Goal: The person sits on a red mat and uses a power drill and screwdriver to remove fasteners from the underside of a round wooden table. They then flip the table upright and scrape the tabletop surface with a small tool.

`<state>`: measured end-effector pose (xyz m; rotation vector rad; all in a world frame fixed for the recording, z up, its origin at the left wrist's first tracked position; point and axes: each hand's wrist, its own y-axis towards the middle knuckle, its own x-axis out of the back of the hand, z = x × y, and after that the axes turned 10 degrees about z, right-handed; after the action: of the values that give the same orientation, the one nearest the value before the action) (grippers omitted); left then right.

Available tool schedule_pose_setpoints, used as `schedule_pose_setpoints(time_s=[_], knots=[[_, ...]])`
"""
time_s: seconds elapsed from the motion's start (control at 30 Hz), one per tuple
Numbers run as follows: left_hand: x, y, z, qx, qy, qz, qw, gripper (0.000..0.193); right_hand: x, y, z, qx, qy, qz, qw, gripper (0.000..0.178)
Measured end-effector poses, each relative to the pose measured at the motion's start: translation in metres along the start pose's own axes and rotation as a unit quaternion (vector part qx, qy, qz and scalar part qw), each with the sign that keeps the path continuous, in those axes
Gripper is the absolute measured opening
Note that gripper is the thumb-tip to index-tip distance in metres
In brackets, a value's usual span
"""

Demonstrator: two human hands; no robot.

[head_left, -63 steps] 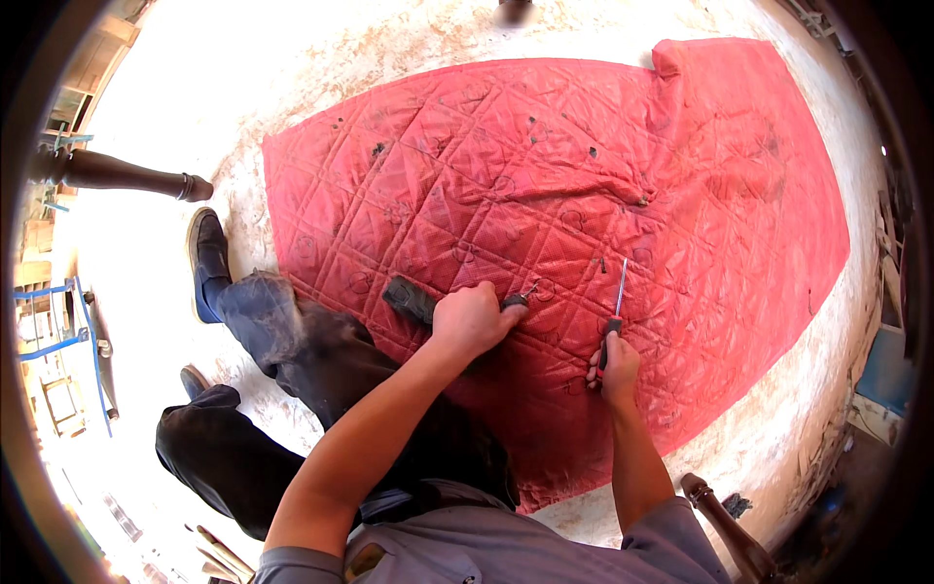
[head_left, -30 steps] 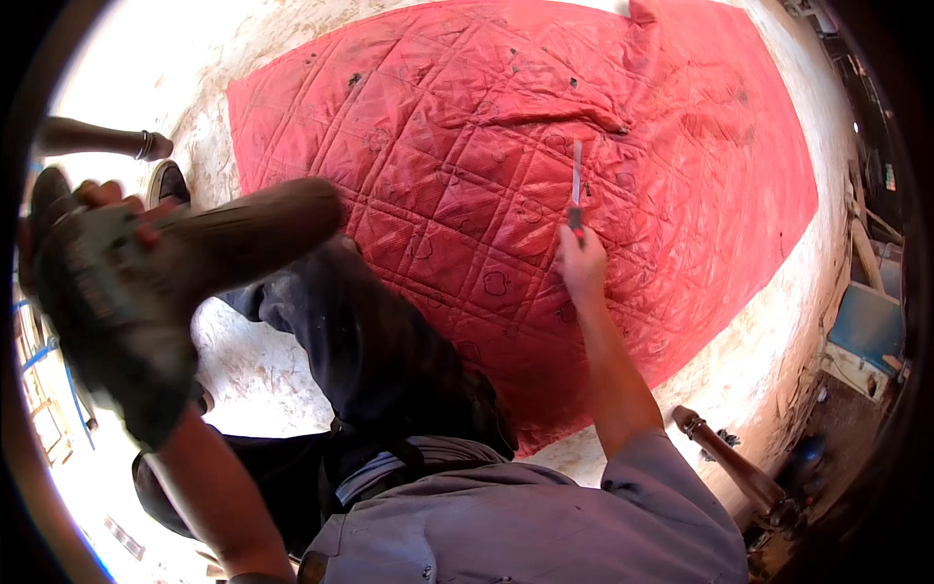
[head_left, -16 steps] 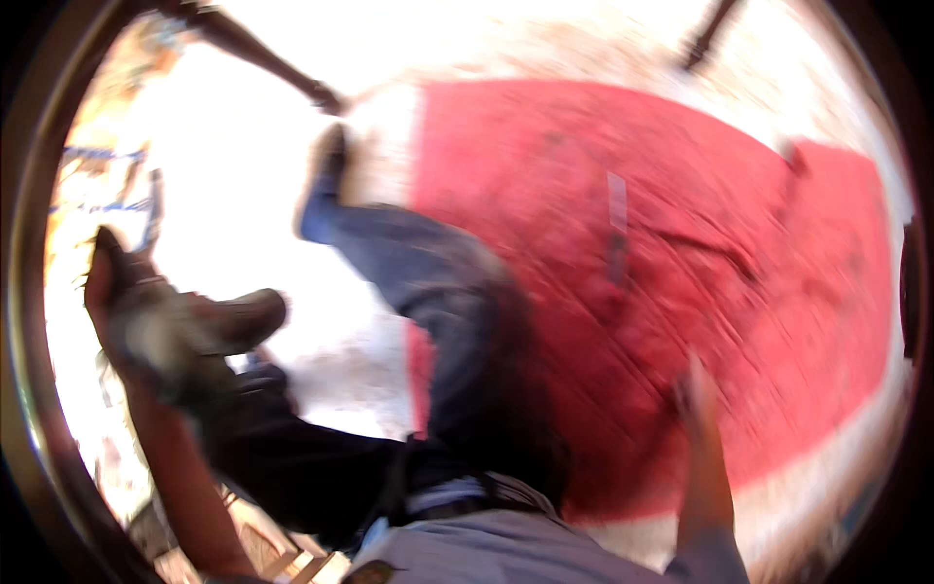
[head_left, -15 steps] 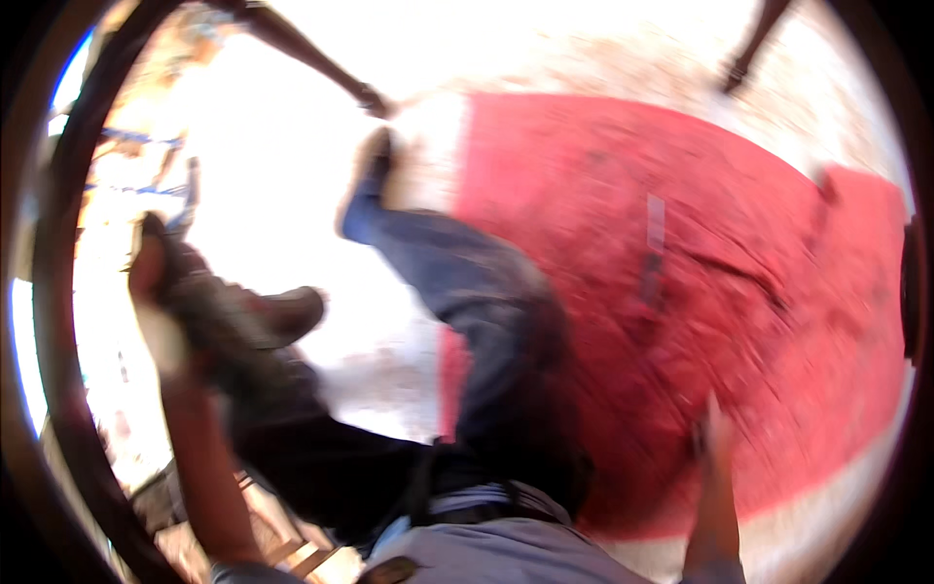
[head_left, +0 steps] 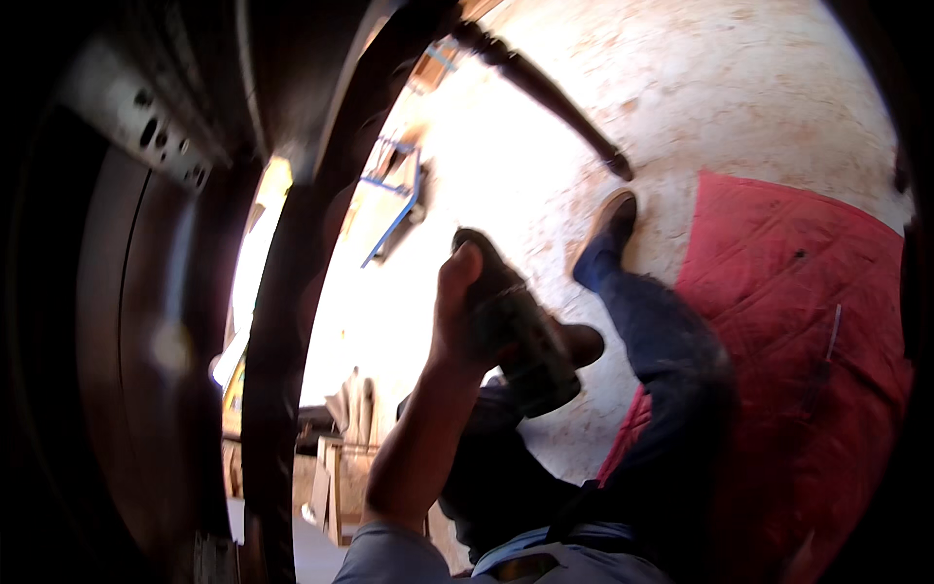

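Closest, along the left side, stands a piece of dark wooden furniture [head_left: 102, 331] with a metal plate [head_left: 122, 102] full of holes near its top and a dark post [head_left: 277, 409] beside it. Just right of the post, the person's left hand [head_left: 457, 307] holds a dark drill [head_left: 530, 355] up in the air, its fingers clamped around the tool and its thumb showing at the upper end. The drill slants down to the right, above the person's dark trousers [head_left: 671, 336]. At the lower right, a dim, pale patch appears to be the right hand [head_left: 802, 560]; whether its fingers are apart or together cannot be told. Farther down, a red quilted blanket [head_left: 773, 238] lies on the floor [head_left: 769, 88] to the right, and a screwdriver [head_left: 835, 333] rests on it, shaft pointing away and dark handle hard to make out. One dark shoe [head_left: 619, 216] stands beside the blanket's left edge. Beyond it is the end of a turned wooden leg [head_left: 550, 88]. A blue metal frame [head_left: 413, 200] stands farther left, with pale pieces of wood [head_left: 355, 404] lower down, near the post.
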<state>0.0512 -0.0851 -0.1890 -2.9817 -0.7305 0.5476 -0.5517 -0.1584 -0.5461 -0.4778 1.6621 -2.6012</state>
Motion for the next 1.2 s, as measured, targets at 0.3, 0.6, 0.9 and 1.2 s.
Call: schedule_pose_setpoints(time_s=[0.3, 0.6, 0.9, 1.2], knots=[[0.106, -0.020, -0.025, 0.034, -0.194, 0.158, 0.968, 0.046, 0.035, 0.052, -0.053, 0.246, -0.541, -0.015, 0.804, 0.039], [0.065, -0.011, -0.040, -0.036, 0.207, -0.165, 0.964, 0.051, 0.022, 0.034, -0.069, 0.179, -0.128, 0.052, 0.974, 0.039], [0.067, -0.086, -0.028, -0.059, 0.115, -0.251, 0.959, 0.052, 0.012, 0.014, -0.019, 0.000, -0.089, 0.083, 0.993, 0.052], [0.032, -0.143, 0.039, -0.072, -0.052, -0.325, 0.941, 0.044, 0.075, 0.112, -0.030, 0.096, -0.352, 0.011, 0.931, 0.054]])
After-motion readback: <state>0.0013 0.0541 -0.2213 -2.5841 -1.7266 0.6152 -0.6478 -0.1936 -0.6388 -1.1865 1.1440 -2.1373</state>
